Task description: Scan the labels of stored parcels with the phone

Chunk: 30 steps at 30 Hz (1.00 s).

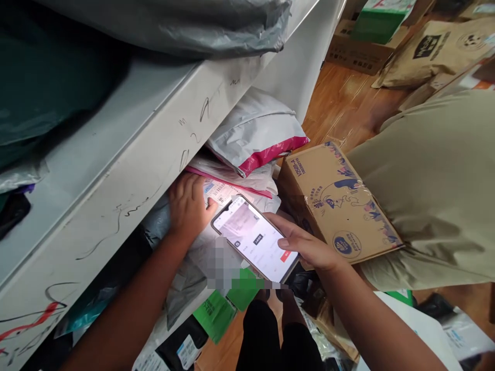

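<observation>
My right hand (309, 245) grips a smartphone (255, 238) with a lit screen, thumb lying across its right edge. My left hand (188, 203) rests palm down, fingers spread, on a white mailer bag with a barcode label (220, 193) under the white shelf edge (154, 154). The phone hovers just right of that label. Above the label lies a grey mailer bag with a pink strip (257, 134).
A printed cardboard box (336, 201) stands right of the phone. Khaki fabric (433, 185) fills the right side. Green and black parcels (216, 314) lie on the wooden floor (344, 103). Brown boxes (367, 46) are stacked at the back. Grey bags (174, 26) top the shelf.
</observation>
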Tool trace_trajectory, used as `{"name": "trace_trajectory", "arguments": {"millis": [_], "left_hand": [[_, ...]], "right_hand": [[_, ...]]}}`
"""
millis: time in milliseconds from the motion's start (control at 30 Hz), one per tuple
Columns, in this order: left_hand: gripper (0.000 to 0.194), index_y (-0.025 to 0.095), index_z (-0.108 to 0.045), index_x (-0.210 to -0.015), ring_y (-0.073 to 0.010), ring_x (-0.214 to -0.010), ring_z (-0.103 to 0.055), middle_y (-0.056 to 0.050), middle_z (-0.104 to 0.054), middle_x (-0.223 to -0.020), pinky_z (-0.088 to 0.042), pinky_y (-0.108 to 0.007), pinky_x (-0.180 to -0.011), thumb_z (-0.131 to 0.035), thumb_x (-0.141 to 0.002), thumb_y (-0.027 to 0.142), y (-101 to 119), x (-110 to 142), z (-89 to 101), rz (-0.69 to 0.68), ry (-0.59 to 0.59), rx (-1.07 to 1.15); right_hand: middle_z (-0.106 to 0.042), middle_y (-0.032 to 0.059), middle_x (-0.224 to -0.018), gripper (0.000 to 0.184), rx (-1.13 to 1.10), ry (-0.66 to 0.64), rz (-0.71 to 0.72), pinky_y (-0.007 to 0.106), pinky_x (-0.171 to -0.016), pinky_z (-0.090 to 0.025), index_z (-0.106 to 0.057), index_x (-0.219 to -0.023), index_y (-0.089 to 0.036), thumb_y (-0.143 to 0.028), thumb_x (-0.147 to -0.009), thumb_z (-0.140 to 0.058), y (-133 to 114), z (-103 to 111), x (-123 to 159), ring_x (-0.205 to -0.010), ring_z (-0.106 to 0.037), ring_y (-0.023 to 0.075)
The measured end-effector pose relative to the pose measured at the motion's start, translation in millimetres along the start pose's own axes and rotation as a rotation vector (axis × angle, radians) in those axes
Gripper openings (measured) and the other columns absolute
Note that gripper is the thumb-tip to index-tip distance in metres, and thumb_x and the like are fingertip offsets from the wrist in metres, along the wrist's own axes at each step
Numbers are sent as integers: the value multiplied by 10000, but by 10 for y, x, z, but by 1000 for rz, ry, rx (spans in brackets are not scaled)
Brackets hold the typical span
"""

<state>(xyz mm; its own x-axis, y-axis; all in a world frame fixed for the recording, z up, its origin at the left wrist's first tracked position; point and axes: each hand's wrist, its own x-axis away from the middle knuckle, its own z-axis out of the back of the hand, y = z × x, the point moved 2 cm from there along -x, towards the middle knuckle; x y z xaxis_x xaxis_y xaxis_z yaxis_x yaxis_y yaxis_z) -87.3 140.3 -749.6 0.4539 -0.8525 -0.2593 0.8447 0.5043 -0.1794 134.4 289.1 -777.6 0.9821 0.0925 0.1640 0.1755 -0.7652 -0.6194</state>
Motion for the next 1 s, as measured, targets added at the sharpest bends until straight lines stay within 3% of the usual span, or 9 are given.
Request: {"name": "trace_trajectory", "arguments": {"millis": [233, 567, 867, 1000], "left_hand": [[496, 154, -505, -1328, -325, -1260, -511, -143, -581, -1337, -385, -443, -1079, -532, -833, 171, -156, 112, -126, -28, 112, 75], [617, 211, -515, -1340, -326, -1313, -475, -126, -558, -1367, -352, -441, -1126, -611, -744, 79, -145, 126, -118, -4, 84, 86], [611, 215, -522, -1341, -322, -1312, -478, -125, -551, -1384, -344, -446, -1130, -603, -750, 85, -131, 135, -108, 15, 62, 63], [581, 208, -533, -1339, -332, -1313, -476, -133, -553, -1384, -347, -472, -1121, -595, -770, 107, -110, 133, -87, 20, 41, 65]], "right_hand": [[-637, 6, -1179, 557, 32, -10, 1, 230, -843, -479, -560, -1364, -309, -425, -849, -735, -95, -79, -186, -1015, -586, 147], [-621, 17, -1313, 549, 76, -16, -3, 266, -917, -477, -553, -1358, -316, -467, -856, -713, -86, -102, -214, -1091, -602, 174], [-582, 59, -1361, 604, 100, -23, -25, 321, -946, -485, -505, -1390, -275, -480, -855, -694, -92, -95, -200, -1112, -596, 207], [-528, 63, -1410, 811, 134, -91, -17, 352, -997, -451, -396, -1466, -279, -370, -761, -788, -68, -119, -117, -1221, -528, 243]]}}
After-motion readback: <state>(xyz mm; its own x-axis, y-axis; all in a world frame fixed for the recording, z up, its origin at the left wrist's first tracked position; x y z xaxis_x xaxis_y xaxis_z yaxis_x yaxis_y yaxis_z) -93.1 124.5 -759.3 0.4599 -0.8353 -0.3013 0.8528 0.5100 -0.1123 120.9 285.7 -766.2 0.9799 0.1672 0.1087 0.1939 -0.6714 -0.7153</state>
